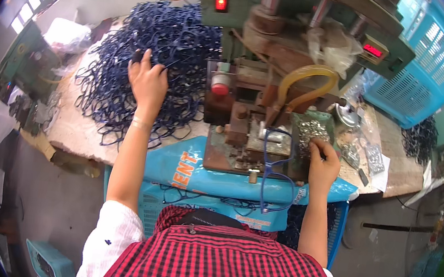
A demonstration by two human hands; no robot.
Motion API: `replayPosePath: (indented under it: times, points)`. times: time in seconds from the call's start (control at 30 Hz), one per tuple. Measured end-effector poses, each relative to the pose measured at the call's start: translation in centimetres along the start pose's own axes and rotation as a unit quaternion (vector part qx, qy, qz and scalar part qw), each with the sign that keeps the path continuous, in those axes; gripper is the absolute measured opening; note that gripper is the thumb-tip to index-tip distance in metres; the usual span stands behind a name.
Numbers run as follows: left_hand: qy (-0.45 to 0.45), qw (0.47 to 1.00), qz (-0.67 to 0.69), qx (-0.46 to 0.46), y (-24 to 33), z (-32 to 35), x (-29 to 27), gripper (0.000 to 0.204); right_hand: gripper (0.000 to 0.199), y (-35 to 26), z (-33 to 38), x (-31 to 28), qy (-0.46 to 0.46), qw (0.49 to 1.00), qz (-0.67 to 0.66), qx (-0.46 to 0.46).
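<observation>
My left hand (148, 86) reaches over a large heap of dark blue plastic eyeglass frames (182, 31), its fingers apart and a black cover on one fingertip. Nothing shows in its grasp. At a green tray of small shiny metal pieces (314, 129), my right hand (325, 163) has its fingertips pinched together at the near edge. What they hold, if anything, is too small to make out. Between my hands, one blue eyeglass frame (268, 171) hangs at the front of the machine's metal fixture (274, 145), with no hand on it.
The green press machine (296, 34) rises ahead, with yellow hoses and a red push button (220, 87). A blue plastic crate (428, 64) stands at the far right, near more dark frames (421, 138). Blue plastic sheeting (211, 179) covers the table's front edge above another crate.
</observation>
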State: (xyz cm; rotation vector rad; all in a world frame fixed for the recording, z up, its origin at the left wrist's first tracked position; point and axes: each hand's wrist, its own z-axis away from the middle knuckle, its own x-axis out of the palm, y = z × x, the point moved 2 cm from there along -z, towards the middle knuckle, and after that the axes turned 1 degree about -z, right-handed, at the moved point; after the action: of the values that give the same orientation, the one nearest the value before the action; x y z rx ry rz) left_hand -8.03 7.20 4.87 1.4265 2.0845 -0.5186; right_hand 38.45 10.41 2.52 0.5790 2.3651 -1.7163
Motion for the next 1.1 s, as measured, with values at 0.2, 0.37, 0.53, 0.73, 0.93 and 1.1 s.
replayPosePath:
  times: [0.2, 0.37, 0.53, 0.73, 0.93, 1.1]
  points:
    - [0.058, 0.944, 0.316, -0.074, 5.0, 3.2, -7.3, 0.006, 0.012, -1.8, 2.5, -4.9, -0.036, 0.996, -0.052, 0.059]
    - [0.027, 0.833, 0.519, -0.189, 6.5, 3.7, -8.1, 0.003, 0.011, -10.7, -0.8, -1.2, -0.166, 0.98, -0.082, -0.073]
    - [-0.075, 0.694, 0.647, -0.307, 6.3, 7.3, -4.9, 0.006, 0.05, -11.1, -1.7, 3.3, -0.212, 0.955, -0.198, 0.056]
    - [0.021, 0.624, 0.744, -0.239, 9.4, 3.8, -10.6, 0.005, 0.054, -10.3, -1.6, 4.4, -0.195, 0.948, -0.247, 0.044]
    - [0.03, 0.692, 0.718, -0.074, 13.3, -2.2, -15.2, 0.013, 0.059, -11.4, -0.6, 5.5, -0.199, 0.885, -0.402, 0.126]
    - [0.042, 0.655, 0.753, -0.04, 13.3, -1.5, -15.5, 0.021, 0.056, -13.3, 1.0, 3.4, -0.179, 0.933, -0.311, 0.038]
